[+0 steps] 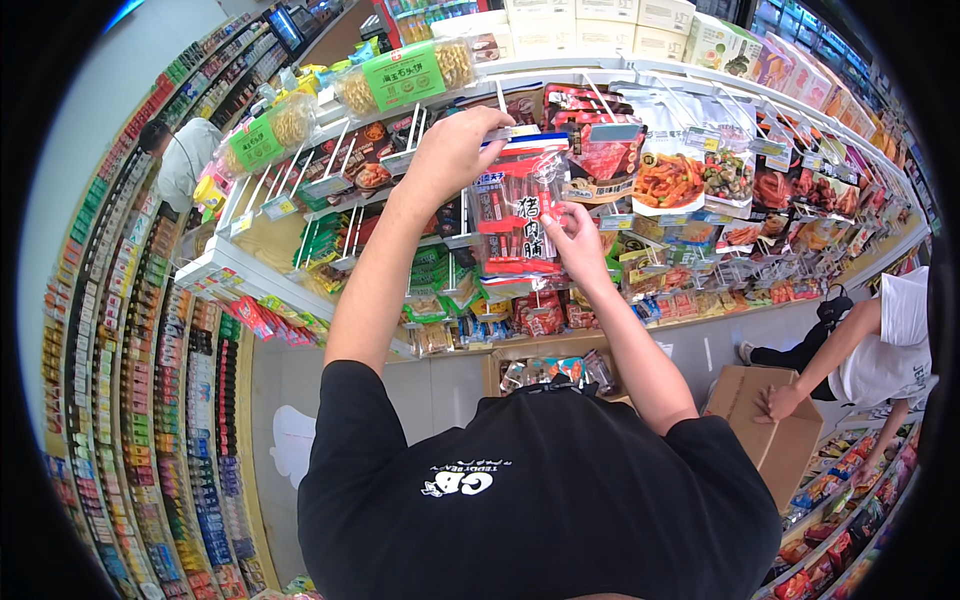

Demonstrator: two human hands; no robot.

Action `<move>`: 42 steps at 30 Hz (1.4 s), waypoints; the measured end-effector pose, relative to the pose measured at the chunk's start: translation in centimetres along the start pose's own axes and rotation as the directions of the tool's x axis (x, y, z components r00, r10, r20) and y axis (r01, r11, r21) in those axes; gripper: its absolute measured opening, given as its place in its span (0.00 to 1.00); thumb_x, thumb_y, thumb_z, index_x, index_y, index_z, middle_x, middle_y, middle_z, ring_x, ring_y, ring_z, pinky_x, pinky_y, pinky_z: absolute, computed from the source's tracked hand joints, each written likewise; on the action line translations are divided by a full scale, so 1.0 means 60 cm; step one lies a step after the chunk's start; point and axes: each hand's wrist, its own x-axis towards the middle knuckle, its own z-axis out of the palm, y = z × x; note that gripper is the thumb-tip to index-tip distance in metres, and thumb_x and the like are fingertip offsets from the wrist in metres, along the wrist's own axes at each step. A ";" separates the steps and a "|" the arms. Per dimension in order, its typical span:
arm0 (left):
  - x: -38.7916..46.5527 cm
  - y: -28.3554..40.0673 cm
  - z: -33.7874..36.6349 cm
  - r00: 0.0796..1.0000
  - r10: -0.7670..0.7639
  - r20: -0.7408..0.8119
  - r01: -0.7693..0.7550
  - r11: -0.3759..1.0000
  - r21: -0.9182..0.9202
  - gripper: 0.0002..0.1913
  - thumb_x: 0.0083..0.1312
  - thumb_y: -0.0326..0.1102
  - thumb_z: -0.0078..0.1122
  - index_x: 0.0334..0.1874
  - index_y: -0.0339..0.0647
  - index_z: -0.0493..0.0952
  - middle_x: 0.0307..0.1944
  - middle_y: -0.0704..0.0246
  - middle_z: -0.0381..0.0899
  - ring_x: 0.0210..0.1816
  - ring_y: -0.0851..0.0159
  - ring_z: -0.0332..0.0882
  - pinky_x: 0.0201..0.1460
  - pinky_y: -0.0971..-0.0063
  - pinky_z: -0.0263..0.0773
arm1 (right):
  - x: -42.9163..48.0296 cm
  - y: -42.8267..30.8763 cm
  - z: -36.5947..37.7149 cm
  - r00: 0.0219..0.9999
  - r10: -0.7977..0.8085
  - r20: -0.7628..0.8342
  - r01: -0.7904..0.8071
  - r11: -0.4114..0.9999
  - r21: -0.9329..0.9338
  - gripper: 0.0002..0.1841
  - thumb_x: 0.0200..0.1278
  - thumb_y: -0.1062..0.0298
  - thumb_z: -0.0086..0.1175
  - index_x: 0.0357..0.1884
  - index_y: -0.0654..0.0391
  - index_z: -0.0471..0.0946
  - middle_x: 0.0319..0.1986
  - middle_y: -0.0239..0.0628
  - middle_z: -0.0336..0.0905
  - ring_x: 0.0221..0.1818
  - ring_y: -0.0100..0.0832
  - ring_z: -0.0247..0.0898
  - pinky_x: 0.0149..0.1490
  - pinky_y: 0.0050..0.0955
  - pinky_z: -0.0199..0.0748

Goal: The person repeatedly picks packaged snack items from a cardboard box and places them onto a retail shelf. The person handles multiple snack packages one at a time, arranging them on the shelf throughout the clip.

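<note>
A clear and red plastic snack bag (517,225) hangs or is held upright in front of the white display rack (202,262). My right hand (574,240) grips its right edge, thumb on the front. At the bag's top, my left hand (469,142) reaches over a metal hook by a price tag holder (511,133); its fingers are bent, and whether they pinch the bag or the hook cannot be told. Right of the bag hang red meat snack pouches (600,150) and a silver food pouch (664,161).
An open carton (555,371) with packets stands on the floor below the rack. A co-worker at the right rests a hand on a cardboard box (750,405). Another person (184,161) is by the left shelves (150,360). Boxes (600,34) line the rack's top.
</note>
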 end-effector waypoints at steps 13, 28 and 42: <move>-0.186 0.080 0.155 0.838 -0.324 -0.440 0.174 0.921 -0.348 0.19 0.63 0.31 0.75 0.55 0.38 0.79 0.58 0.57 0.81 0.61 0.51 0.79 0.67 0.57 0.73 | 0.039 0.003 0.005 1.000 0.009 0.001 -0.009 0.996 -0.084 0.25 0.78 0.60 0.64 0.67 0.63 0.70 0.49 0.39 0.85 0.49 0.23 0.79 0.53 0.25 0.77; -0.155 -0.124 0.245 0.746 -0.541 0.388 0.444 -0.030 -0.895 0.26 0.72 0.30 0.72 0.68 0.32 0.71 0.60 0.61 0.84 0.58 0.66 0.85 0.59 0.67 0.84 | 0.160 0.065 0.002 0.991 -0.055 0.123 0.090 0.950 -0.299 0.35 0.79 0.53 0.61 0.73 0.70 0.64 0.55 0.53 0.84 0.54 0.37 0.83 0.58 0.35 0.80; -0.130 -0.164 0.288 0.741 -0.666 0.091 0.395 0.322 -0.861 0.32 0.68 0.35 0.77 0.67 0.25 0.71 0.59 0.56 0.84 0.60 0.65 0.82 0.64 0.70 0.76 | 0.169 0.073 0.020 0.993 -0.020 0.119 0.070 0.894 -0.443 0.52 0.75 0.50 0.64 0.83 0.74 0.46 0.79 0.66 0.57 0.82 0.52 0.58 0.81 0.43 0.60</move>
